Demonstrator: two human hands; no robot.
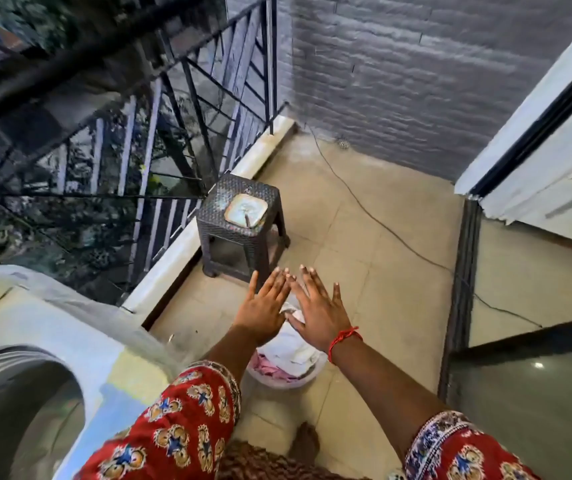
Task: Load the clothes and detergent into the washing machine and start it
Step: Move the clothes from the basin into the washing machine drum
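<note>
A white washing machine (69,341) stands at the lower left with its round drum opening (17,410) facing me. On the floor sits a pale basin (289,381) heaped with white and pink clothes (295,348). My left hand (265,306) and my right hand (315,306) hover side by side above that heap, palms down and fingers spread, holding nothing. A red thread circles my right wrist. No detergent is visible.
A dark woven stool (243,220) with a square dish (245,210) on it stands beyond the basin by the balcony railing (180,116). A thin cable (381,220) runs across the tiled floor. A grey brick wall is ahead, a sliding door frame (464,271) to the right.
</note>
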